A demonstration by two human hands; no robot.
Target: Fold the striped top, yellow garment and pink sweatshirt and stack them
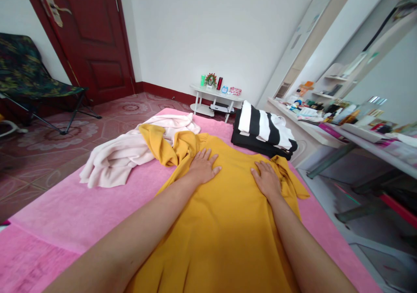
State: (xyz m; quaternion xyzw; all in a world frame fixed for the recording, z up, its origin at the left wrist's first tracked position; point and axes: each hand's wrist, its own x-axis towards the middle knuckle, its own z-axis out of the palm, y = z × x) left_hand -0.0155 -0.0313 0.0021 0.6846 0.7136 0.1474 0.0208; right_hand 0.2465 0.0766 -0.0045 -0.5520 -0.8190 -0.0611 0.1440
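A mustard-yellow garment (224, 206) lies spread on a pink bed cover (81, 214). My left hand (203, 167) rests flat on its upper left part, fingers stretched out. On the upper right part my right hand (267, 179) lies flat too, fingers together and extended. Both hands hold nothing. The garment's left sleeve (159, 147) is bunched up beside a crumpled pale pink garment (127, 154).
A folded black-and-white striped pile (263, 130) sits at the bed's far right corner. Beyond it stands a small white side table (216, 97) with small items. A cluttered desk (342, 128) runs along the right. A folding chair (29, 80) and a dark red door (87, 36) are at the left.
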